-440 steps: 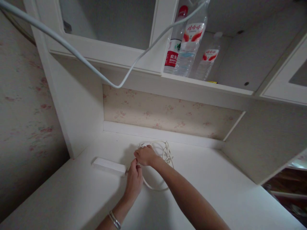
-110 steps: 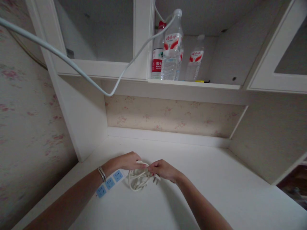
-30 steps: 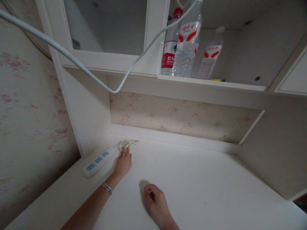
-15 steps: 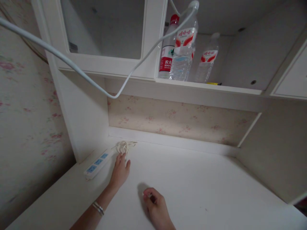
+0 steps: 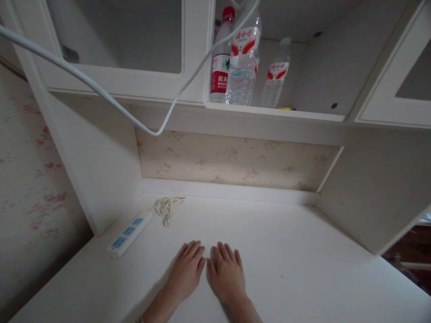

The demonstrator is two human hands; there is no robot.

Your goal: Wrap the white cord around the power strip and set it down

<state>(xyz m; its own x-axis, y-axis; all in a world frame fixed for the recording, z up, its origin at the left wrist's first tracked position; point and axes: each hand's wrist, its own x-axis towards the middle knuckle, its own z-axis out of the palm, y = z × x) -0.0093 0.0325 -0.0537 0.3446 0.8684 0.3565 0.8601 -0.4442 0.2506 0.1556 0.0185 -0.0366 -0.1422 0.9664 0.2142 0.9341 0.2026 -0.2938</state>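
Note:
My left hand (image 5: 187, 271) lies palm down on the white desk (image 5: 303, 251), fingers stretched out, holding nothing. Beside it, a small gap away, my right hand (image 5: 227, 271) also rests flat with its fingers spread a little. Farther left on the desk is a white power strip (image 5: 130, 234) with blue socket faces, set at a slant. Its pale cord (image 5: 165, 208) lies loosely bundled at the strip's far end, and neither hand touches it.
Above the desk runs a shelf (image 5: 276, 112) holding a red-capped bottle (image 5: 220, 74), clear water bottles (image 5: 242, 72) and a smaller bottle (image 5: 275, 78) behind. A white cable (image 5: 111, 101) hangs across the upper left. Side panels (image 5: 367, 188) bound the desk.
My left hand has come back from the cord bundle towards me and right. My right hand has uncurled and now lies flat. The view has turned slightly right.

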